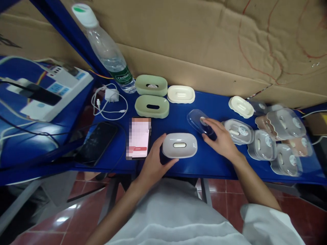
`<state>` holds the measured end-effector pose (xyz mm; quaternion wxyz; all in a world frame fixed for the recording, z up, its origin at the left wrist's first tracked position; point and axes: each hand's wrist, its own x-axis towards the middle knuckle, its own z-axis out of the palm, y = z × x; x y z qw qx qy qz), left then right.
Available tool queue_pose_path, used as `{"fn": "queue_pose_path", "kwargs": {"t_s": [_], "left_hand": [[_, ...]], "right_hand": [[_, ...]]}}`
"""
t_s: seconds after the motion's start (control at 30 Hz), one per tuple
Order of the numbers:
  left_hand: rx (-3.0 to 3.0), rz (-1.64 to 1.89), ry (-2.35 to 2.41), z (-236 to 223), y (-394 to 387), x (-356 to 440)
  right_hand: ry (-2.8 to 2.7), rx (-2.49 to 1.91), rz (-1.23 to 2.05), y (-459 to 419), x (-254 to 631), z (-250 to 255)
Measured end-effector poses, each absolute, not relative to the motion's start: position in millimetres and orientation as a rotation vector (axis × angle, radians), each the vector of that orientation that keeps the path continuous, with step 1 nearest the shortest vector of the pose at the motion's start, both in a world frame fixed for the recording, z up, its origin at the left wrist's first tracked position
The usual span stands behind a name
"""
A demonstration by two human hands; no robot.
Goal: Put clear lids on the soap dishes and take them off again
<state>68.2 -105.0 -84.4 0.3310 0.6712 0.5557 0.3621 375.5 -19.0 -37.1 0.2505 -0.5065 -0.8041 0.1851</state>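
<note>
My left hand (156, 158) grips the left end of a light grey oval soap dish (189, 149), thumb at the near side and fingers at the far side. A cream raised bar shows through the slot in its middle. My right hand (221, 139) is closed on a clear plastic lid (195, 119), which is tilted just above or on the table, behind and right of the dish. Two green slotted soap dishes (165, 110) stand farther back on the left, beside a wavy-edged cream base (181, 94). Another cream base (241, 106) lies at the back right.
Several lidded soap dishes (262, 146) crowd the right end of the blue table (176, 170). Left are a lit phone (140, 136), a dark phone (98, 143), a charger with cable (112, 95), a water bottle (109, 54) and a power strip (74, 81). Cardboard (184, 44) walls the back.
</note>
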Motion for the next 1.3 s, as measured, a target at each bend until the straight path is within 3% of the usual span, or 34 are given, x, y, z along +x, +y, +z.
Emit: {"fn": "queue_pose_path", "kwargs": {"t_s": [0.13, 0.27, 0.43, 0.7, 1.3], "left_hand": [[1.717, 0.946, 1.47, -87, -104, 69], [1.76, 0.941, 1.423, -86, -103, 69], [1.845, 0.933, 1.347, -82, -104, 70], [1.834, 0.871, 1.4, -74, -103, 68], [1.996, 0.838, 1.379, -71, -123, 69]], "right_hand": [[-2.157, -1.163, 0.914, -49, 371, -25], [-2.297, -0.97, 1.007, -56, 358, -28], [-2.321, -0.92, 0.901, -55, 343, -45], [-2.542, -0.872, 0.394, -66, 331, -63], [-2.664, -0.959, 0.197, -72, 338, -60]]}}
